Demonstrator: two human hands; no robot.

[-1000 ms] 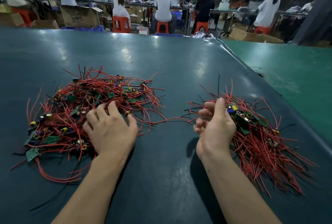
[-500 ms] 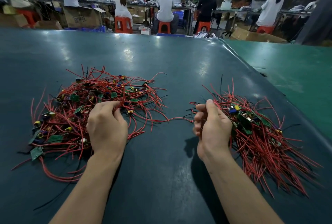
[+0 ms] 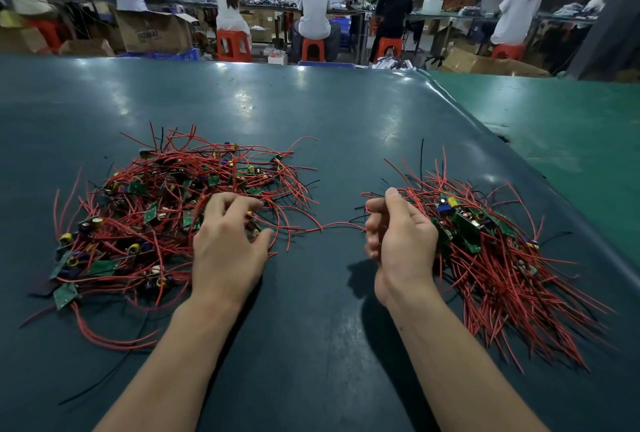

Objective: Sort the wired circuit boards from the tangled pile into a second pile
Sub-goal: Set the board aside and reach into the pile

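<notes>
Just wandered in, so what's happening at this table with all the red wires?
A person is sorting wired circuit boards. The left hand reaches into the tangled pile, fingers curled over a small board at its near edge. The right hand pinches a red wire beside the second pile. That wire runs between the two piles across the dark table.

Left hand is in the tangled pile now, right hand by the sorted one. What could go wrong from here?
1. The left hand pinches a board at the edge of the tangled pile; its red wires weave through the others, so lifting may drag several boards along.
2. A red wire bridges toward the right hand and the second pile; pulling it could disturb the sorted boards.
</notes>
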